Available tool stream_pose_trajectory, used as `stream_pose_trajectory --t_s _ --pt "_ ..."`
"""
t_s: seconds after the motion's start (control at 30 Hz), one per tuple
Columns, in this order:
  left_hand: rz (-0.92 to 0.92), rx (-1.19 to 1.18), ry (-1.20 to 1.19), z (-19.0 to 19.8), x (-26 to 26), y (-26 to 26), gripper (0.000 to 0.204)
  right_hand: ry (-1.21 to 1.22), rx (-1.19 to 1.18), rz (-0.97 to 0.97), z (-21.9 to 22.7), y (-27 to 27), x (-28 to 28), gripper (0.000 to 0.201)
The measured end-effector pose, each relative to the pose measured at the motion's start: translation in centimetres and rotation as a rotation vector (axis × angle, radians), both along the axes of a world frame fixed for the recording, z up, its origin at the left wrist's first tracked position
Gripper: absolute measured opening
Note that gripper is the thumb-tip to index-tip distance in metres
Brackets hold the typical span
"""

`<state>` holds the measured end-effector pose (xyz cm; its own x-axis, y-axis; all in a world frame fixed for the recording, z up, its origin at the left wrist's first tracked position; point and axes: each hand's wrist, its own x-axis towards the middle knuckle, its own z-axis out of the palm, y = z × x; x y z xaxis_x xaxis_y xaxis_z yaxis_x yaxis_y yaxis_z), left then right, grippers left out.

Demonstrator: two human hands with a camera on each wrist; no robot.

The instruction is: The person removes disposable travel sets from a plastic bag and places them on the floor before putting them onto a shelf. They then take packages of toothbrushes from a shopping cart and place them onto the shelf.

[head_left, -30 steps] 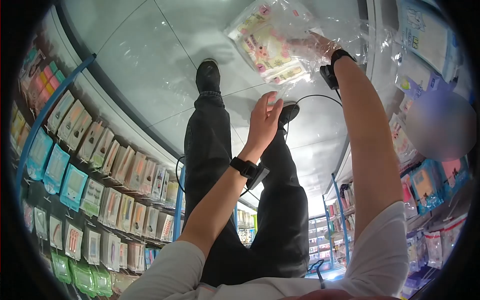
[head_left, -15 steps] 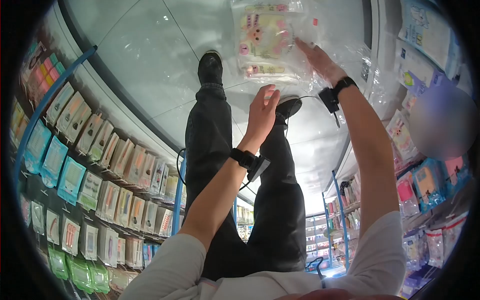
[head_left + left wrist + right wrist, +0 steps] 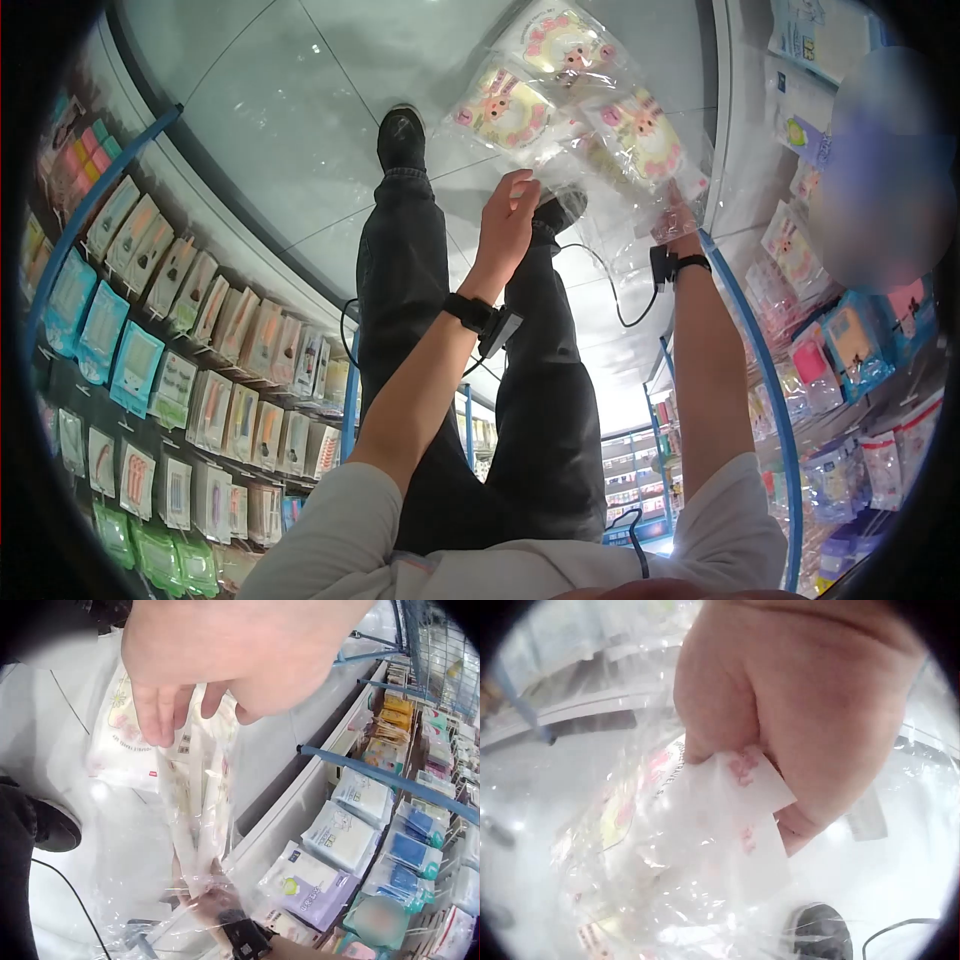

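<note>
My right hand pinches the end of a flat cartoon-printed pack, thumb on one side and fingers on the other. In the right wrist view, red print shows on the white end of this travel-set pack. Crinkled clear plastic bag film surrounds the packs and overlaps the right hand. Two more pale yellow packs with the same cartoon lie in the plastic, one left and one farther off. My left hand hangs with loosely bent fingers near the bag's near-left side, holding nothing.
Blue-railed shelves with hanging packaged goods line the left. On the right stand more packets behind a blue rail. Grey floor tiles lie below, with a black shoe. A cable hangs from the right wrist.
My right hand, stretched out flat beside the packs half a second ago, has drawn nearer and now grips a pack. The packs have spread apart at different angles. The left hand has barely shifted.
</note>
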<state>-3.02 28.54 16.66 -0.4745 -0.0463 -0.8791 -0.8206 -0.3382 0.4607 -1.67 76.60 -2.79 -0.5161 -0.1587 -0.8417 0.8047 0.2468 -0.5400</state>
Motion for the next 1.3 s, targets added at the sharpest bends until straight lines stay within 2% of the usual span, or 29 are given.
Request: stream_pose_trajectory --t_s 0.07,0.1,0.2,0.23,0.27,0.33,0.37,0.43,0.47,0.5,0.57,0.6,0.63,0.67,0.7,0.83,0.9,1.0,1.13,1.17,1.3 --pt "-0.014 0.006 0.015 0.2 0.2 -0.1 0.042 0.320 0.312 0.390 2.3 1.2 3.2 0.052" --pt "-0.019 0.013 0.034 0.3 0.2 0.0 0.042 0.320 0.316 0.388 5.2 -2.0 1.4 0.052" --pt "-0.012 -0.001 0.035 0.0 0.7 0.4 0.043 -0.212 0.371 -0.781 16.9 -14.6 -5.8 0.039" --pt "-0.017 0.000 0.037 0.1 0.8 0.4 0.043 -0.239 0.319 -0.830 16.8 -13.7 -5.8 0.035" --pt "-0.021 -0.001 0.035 0.1 0.9 0.5 0.043 -0.237 0.317 -0.835 17.7 -15.3 -6.6 0.035" --pt "-0.029 -0.001 0.035 -0.1 1.1 0.5 0.043 0.044 0.053 -0.678 20.1 -19.7 -9.1 0.026" --pt "-0.043 -0.015 0.039 -0.3 1.3 0.5 0.043 0.046 0.054 -0.682 18.6 -19.4 -9.5 0.026" --pt "-0.063 -0.023 0.041 -0.4 1.7 0.5 0.043 0.657 0.436 0.290 12.6 -18.6 -11.6 0.041" --pt "-0.037 -0.018 0.039 -0.2 1.7 0.4 0.044 0.931 0.608 0.805 11.4 -18.2 -12.1 0.051" --pt "-0.011 -0.013 0.040 -0.2 1.6 0.4 0.045 0.934 0.615 0.802 15.3 -20.9 -14.1 0.051" --pt "-0.011 -0.007 0.041 -0.4 1.7 0.4 0.045 0.008 0.093 -0.328 22.1 -29.6 -19.0 0.050" --pt "-0.008 -0.005 0.039 -0.4 1.6 0.3 0.046 0.020 0.099 -0.334 23.5 -30.5 -18.7 0.050" --pt "-0.013 -0.006 0.040 -0.2 1.4 0.2 0.047 0.255 0.050 -0.328 24.7 -30.9 -18.4 0.038" --pt "-0.019 0.005 0.052 -0.3 1.5 0.0 0.047 0.491 0.006 -0.318 26.3 -31.2 -18.1 0.035" --pt "-0.023 -0.025 0.036 -0.5 1.6 0.0 0.047 0.418 0.046 -0.421 28.9 -31.8 -18.4 0.030" --pt "-0.025 -0.060 -0.002 -0.8 2.0 -0.1 0.044 0.383 0.109 -0.555 31.7 -28.4 -18.0 0.032" --pt "-0.035 -0.040 -0.019 -0.5 1.6 0.2 0.044 0.507 0.159 -0.390 34.4 -27.8 -17.1 0.031" --pt "-0.075 -0.011 0.039 -0.1 1.3 0.5 0.047 0.489 0.212 -0.427 35.4 -26.7 -15.8 0.029" --pt "-0.095 0.000 0.041 0.0 1.5 1.2 0.048 0.640 0.306 -0.404 34.6 -25.2 -14.1 0.021" --pt "-0.101 0.003 0.050 0.0 1.6 1.2 0.047 0.654 0.330 -0.441 35.1 -25.2 -13.7 0.031" --pt "-0.152 0.030 0.100 0.3 1.4 1.6 0.051 0.595 0.407 -0.604 37.3 -22.0 -10.9 0.031"
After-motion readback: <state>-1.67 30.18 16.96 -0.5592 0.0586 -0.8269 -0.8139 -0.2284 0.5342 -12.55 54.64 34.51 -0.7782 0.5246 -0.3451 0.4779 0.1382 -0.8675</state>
